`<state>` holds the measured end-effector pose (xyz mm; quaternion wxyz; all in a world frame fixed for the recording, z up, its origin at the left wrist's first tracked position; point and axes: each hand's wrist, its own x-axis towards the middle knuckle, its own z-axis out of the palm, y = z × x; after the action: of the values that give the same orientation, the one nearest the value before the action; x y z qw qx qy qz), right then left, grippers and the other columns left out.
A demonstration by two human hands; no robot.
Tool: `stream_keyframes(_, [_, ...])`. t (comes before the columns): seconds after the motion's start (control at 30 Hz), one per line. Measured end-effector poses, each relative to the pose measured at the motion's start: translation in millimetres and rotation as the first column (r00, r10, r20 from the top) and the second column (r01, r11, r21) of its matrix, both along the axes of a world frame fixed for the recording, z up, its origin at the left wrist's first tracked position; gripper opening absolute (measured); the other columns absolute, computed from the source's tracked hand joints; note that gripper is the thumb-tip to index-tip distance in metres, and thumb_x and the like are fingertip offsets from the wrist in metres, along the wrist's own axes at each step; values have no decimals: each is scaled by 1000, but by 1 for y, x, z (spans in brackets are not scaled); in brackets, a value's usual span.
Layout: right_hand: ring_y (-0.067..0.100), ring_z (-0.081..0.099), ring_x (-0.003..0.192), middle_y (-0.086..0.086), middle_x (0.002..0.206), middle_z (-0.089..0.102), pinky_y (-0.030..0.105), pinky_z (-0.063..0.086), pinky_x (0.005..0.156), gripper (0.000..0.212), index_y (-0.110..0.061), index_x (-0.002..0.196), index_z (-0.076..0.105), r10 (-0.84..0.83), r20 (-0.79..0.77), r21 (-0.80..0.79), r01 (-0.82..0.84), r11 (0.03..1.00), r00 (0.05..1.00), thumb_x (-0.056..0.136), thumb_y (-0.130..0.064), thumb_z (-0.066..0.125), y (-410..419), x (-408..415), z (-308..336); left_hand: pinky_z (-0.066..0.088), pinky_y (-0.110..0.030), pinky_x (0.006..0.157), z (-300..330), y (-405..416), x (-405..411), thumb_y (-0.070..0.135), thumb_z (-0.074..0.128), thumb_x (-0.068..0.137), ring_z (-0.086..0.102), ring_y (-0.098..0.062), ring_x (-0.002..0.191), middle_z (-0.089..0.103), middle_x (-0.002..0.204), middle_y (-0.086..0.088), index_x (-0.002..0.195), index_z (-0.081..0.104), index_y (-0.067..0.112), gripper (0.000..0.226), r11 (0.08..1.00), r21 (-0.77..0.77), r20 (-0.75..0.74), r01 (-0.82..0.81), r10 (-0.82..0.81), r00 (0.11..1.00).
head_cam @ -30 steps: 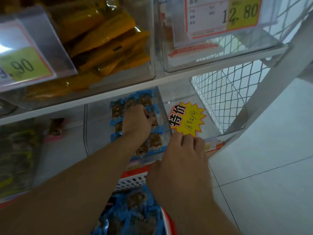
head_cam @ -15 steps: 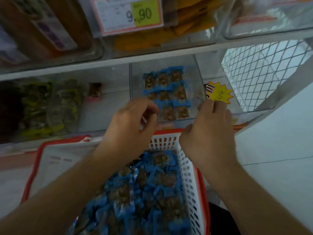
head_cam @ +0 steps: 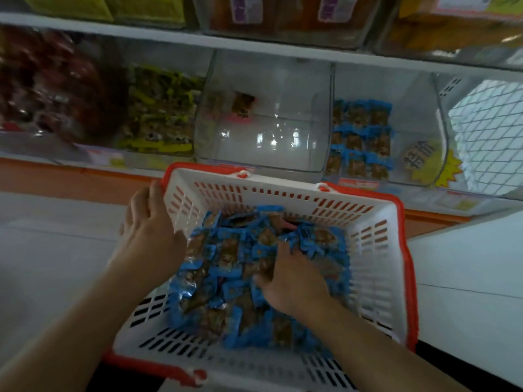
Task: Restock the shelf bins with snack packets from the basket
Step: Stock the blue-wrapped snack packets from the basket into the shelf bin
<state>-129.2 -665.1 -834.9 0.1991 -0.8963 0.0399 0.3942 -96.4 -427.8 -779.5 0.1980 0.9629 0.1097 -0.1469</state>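
My right hand [head_cam: 294,281] is down in the basket [head_cam: 376,258], fingers dug into the heap of snack packets [head_cam: 226,267] near its middle; the fingertips are buried among the wrappers, curled round a few of them, though I cannot tell how many. My left hand [head_cam: 150,233] is at the basket's left wall near the far left corner, fingers bent over the red rim and thumb lying inside against the slotted white wall, so it grips the rim and holds no packet.

The packets are small, flat and rectangular, crinkled glossy film with blue edges and a clear window showing something brown. They lie loose and overlapping across the basket floor, thickest toward the near side, reaching up to the far wall.

The basket is hard white plastic with rows of narrow slots in its walls and floor and a red band round the top.

Beyond its far rim is the shelf [head_cam: 283,48], carrying clear, curved-front plastic bins. The right-hand bin [head_cam: 416,131] holds the same blue packets laid flat in neat rows along its left side; a yellow starburst tag [head_cam: 430,162] is at its front right. The middle bin [head_cam: 268,114] holds one small packet with a pink edge [head_cam: 242,106] at the back. Left of that, a bin of yellow-green packets [head_cam: 161,108], blurred, and a dark red mass at the shelf's left end.
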Motion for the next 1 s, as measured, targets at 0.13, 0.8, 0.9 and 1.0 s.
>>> stream_keyframes(0.13, [36,44,142,12,156,44,48,44,117,99,-21,166,7,28,118,-108,-16,994,993,98,-52,71,9,-3,-18,30,-60,115,-9,-4,2,43,68,91,22,-45,146,15,160,-17,158,-25,16,118,999,46,-101,-8,13,995])
stream_keyframes(0.8, [14,77,90,-5,93,80,44,63,84,16,-26,94,73,-749,-52,663,584,469,661,87,-19,85,-21,31,82,62,-22,72,36,-97,13,19,84,84,73,1,90,74,103,14,124,58,60,63,685,-727,-2,-58,82,997])
stream_keyframes(0.9, [20,77,92,1,95,80,43,62,84,12,-25,92,73,-755,-119,672,612,417,645,90,-15,80,-36,35,91,62,-23,71,39,-110,14,2,80,85,76,-7,89,77,98,6,117,67,52,61,578,-812,1,-74,129,992])
stream_keyframes(1.0, [12,75,95,-4,97,79,30,59,85,14,-27,94,77,-702,-62,692,537,482,709,95,-13,75,-59,38,103,62,-26,72,44,-120,15,-7,80,81,77,-15,83,74,86,-7,114,69,48,66,529,-844,20,-85,188,982])
